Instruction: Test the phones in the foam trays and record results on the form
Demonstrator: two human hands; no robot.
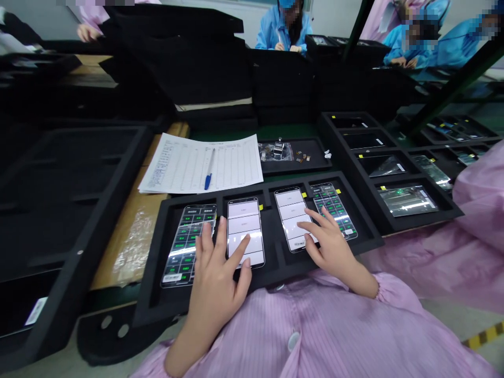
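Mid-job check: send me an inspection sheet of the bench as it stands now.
Surface: green bench top, plastic-wrapped cardboard at left.
Job's things: four smartphones in a black foam tray; two show green grids, two white panels.
Grips: left hand open, fingers over the two left phones; right hand open, fingers over the two right phones.
Clutter: paper form, blue pen, small parts in a tray.
Cables: nothing seen.
Surroundings: stacked black foam trays, co-workers in blue smocks.

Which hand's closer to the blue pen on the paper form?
Left. The left hand lies below the blue pen in the view, not touching it; the right hand lies farther off, below and to the pen's right.
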